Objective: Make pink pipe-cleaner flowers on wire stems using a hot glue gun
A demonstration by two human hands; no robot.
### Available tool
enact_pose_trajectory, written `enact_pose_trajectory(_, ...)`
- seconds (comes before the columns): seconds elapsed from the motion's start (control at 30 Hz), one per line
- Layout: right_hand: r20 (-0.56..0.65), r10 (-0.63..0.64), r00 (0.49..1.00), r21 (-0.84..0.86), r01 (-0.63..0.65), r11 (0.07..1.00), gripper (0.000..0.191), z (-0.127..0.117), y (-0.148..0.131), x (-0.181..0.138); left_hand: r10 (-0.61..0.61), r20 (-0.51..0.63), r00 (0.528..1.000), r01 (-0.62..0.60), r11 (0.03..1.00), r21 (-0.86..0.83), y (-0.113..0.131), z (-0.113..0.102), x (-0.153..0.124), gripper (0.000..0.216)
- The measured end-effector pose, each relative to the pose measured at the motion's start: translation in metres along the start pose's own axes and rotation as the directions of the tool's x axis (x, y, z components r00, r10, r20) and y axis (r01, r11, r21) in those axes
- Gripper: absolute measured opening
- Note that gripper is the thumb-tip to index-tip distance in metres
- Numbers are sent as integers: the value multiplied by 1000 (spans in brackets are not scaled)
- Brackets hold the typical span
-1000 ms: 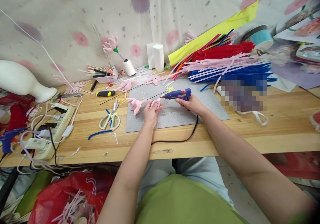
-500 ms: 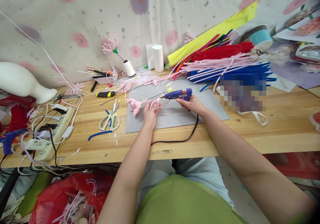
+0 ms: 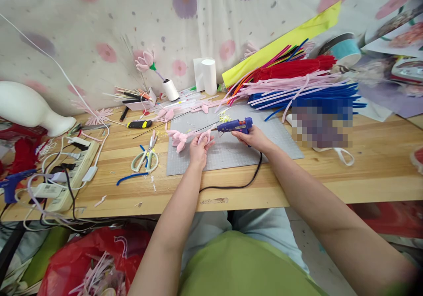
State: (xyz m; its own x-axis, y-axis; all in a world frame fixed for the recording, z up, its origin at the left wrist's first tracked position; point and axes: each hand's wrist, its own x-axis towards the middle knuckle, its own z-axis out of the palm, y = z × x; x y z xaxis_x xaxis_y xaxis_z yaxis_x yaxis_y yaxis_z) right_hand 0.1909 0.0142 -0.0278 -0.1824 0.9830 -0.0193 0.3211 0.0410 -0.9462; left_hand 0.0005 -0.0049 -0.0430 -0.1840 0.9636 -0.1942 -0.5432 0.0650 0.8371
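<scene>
My left hand [image 3: 199, 149] is closed around a pink pipe-cleaner petal [image 3: 205, 135] over the grey cutting mat [image 3: 280, 137]. My right hand [image 3: 253, 137] grips a blue hot glue gun [image 3: 235, 125], whose nozzle points left at the petal. The gun's black cord [image 3: 238, 183] runs off the table's front edge. A bunch of finished pink petals [image 3: 177, 138] lies on the mat just left of my left hand.
Green-handled scissors [image 3: 146, 157] and a blue pipe cleaner [image 3: 130, 177] lie left of the mat. A power strip [image 3: 71, 168] with cables sits far left. Piled pipe cleaners [image 3: 297, 82] fill the back right, a white roll [image 3: 209, 75] and a yellow-black knife [image 3: 139, 123] the back.
</scene>
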Motion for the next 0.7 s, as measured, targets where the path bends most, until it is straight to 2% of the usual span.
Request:
enact_pose_trajectory(0.17, 40, -23, 999, 9, 23, 1000, 49, 0, -1, 0, 1, -4, 1000, -1, 1000, 9, 0, 0, 0, 12)
enact_pose_trajectory(0.33, -3, -13, 1000, -7, 13, 1000, 50, -2, -1, -1, 20, -1, 1000, -20, 1000, 24, -1, 1, -1, 15)
enact_pose_trajectory(0.47, 33, -18, 999, 3, 18, 1000, 51, -1, -3, -1, 43, -6, 999, -43, 998, 47, -2, 2, 0, 17)
enact_pose_trajectory(0.63, -23, 14, 1000, -24, -14, 1000, 49, -2, -3, -1, 51, 2, 999, -51, 997, 54, -5, 1, 1, 19)
enact_pose_trajectory(0.7, -10, 1, 1000, -3, -1, 1000, 48, -2, -3, -1, 50, 6, 999, -50, 997, 56, -5, 1, 1, 19)
